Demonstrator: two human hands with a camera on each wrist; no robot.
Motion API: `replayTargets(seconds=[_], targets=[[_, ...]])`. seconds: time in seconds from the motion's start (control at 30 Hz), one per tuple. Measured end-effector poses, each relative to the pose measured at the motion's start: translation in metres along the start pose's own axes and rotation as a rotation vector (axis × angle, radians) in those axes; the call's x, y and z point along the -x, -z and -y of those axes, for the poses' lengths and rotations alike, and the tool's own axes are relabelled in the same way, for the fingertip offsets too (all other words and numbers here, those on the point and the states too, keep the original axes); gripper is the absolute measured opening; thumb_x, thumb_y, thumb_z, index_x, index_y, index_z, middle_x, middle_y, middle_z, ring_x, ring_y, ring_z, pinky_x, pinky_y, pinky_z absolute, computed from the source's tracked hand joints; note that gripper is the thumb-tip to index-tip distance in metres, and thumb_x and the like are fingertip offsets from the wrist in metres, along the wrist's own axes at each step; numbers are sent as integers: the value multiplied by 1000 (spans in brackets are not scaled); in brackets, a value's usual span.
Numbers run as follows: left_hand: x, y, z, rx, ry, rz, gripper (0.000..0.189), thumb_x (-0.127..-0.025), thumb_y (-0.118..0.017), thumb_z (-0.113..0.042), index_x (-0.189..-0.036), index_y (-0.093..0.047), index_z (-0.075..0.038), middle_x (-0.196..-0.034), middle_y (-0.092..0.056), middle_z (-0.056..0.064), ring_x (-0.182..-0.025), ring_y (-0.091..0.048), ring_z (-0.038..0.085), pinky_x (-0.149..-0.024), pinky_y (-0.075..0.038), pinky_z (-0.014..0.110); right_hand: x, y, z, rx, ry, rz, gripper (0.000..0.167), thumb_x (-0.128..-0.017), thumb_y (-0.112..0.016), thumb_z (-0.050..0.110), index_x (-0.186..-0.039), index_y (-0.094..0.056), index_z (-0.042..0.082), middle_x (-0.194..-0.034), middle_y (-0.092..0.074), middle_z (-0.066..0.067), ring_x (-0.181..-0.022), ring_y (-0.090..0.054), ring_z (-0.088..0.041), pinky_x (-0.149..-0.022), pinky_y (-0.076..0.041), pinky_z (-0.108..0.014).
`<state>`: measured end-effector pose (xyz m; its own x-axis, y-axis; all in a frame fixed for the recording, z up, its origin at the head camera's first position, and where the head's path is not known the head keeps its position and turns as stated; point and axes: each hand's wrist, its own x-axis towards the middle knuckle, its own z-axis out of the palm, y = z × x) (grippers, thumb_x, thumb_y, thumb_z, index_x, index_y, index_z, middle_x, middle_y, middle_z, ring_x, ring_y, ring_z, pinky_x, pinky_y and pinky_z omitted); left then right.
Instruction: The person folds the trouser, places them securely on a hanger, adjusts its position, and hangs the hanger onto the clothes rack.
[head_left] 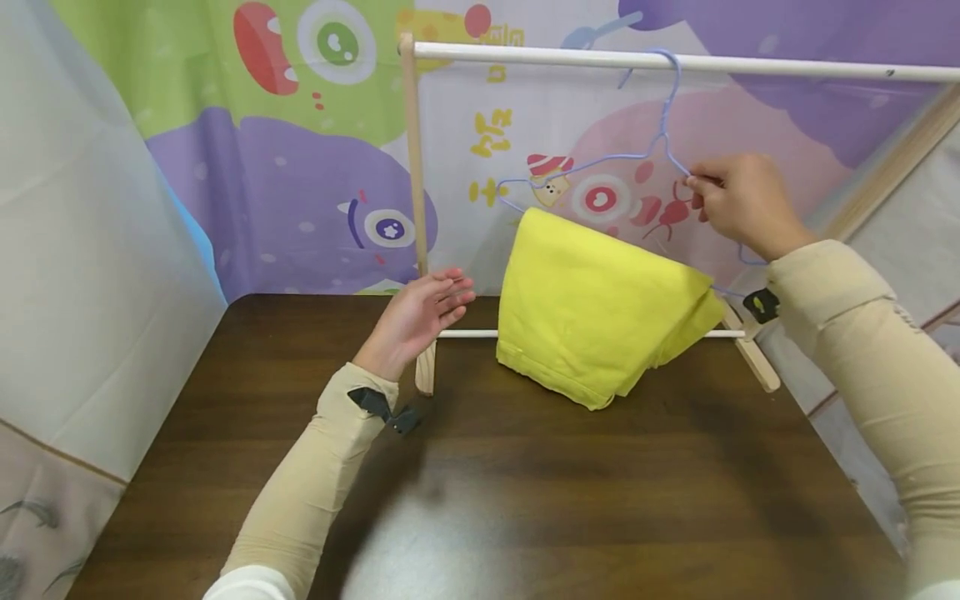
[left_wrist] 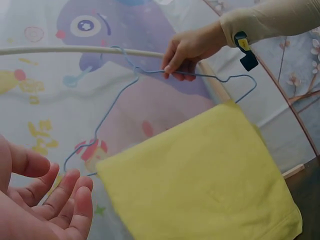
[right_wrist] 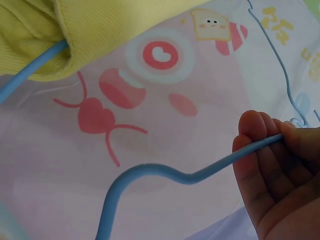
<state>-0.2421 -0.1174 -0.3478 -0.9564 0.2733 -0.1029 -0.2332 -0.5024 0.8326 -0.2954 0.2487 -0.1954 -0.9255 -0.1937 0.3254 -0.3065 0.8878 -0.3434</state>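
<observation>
A blue wire hanger (head_left: 611, 157) hooks over the rack's white top rail (head_left: 525, 55), tilted down toward the right. Folded over its lower bar hangs a yellow cloth garment (head_left: 592, 308), its bottom edge low over the table. My right hand (head_left: 746, 200) pinches the hanger's right shoulder wire between thumb and fingers, as the right wrist view also shows. To the left of the garment, my left hand (head_left: 423, 315) is held in the air with loosely bent fingers and nothing in it. In the left wrist view, its fingertips (left_wrist: 84, 197) appear close to the hanger's left end.
The rack has wooden side posts (head_left: 415, 167), a white lower rail (head_left: 465, 333) and wooden feet (head_left: 753, 362) on a dark brown table (head_left: 480, 492). Behind it hangs a printed curtain (head_left: 300, 200) with cartoon figures. White panels (head_left: 90, 217) flank the table.
</observation>
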Motion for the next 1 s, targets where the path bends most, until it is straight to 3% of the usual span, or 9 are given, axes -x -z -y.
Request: replayTargets(seconds=[0.1, 0.4, 0.57, 0.83, 1.0], targets=[[7, 8, 2, 7, 6, -15, 15, -103, -39, -9, -112, -52, -8, -98, -67, -1, -90, -64, 13, -81, -48, 23, 0, 1, -6, -13, -6, 7, 30, -100, -52, 18, -111, -69, -4, -85, -70, -23, -49, -49, 10, -49, -39, -14], [23, 33, 9, 48, 9, -57, 17, -104, -37, -9, -112, -52, -8, -94, -70, -2, -87, -65, 12, -80, -47, 23, 0, 7, -18, -14, -19, 18, 31, -101, -52, 20, -111, -69, -4, -78, -69, -14, -51, -50, 8, -49, -39, -16], [29, 44, 14, -31, -20, -105, 17, -104, -37, -6, -110, -52, -10, -94, -69, -5, -86, -66, 8, -80, -49, 22, 0, 8, -25, -5, -30, 14, 31, -101, -52, 20, -112, -69, -4, -72, -67, -7, -50, -48, 10, -49, -39, -15], [39, 60, 17, -121, -49, -234, 16, -102, -40, -5, -108, -54, -10, -88, -70, -8, -80, -66, 5, -73, -50, 18, 1, 10, -32, -5, -31, -11, 33, -100, -50, 17, -115, -67, -6, -84, -71, -25, -49, -45, 18, -47, -40, -11], [43, 66, 20, -293, -81, -359, 16, -102, -44, -6, -114, -54, -2, -83, -68, -12, -77, -65, 3, -72, -51, 18, 3, 12, -38, -3, -33, -6, 33, -101, -50, 18, -114, -68, -6, -79, -70, -21, -51, -46, 15, -48, -39, -13]])
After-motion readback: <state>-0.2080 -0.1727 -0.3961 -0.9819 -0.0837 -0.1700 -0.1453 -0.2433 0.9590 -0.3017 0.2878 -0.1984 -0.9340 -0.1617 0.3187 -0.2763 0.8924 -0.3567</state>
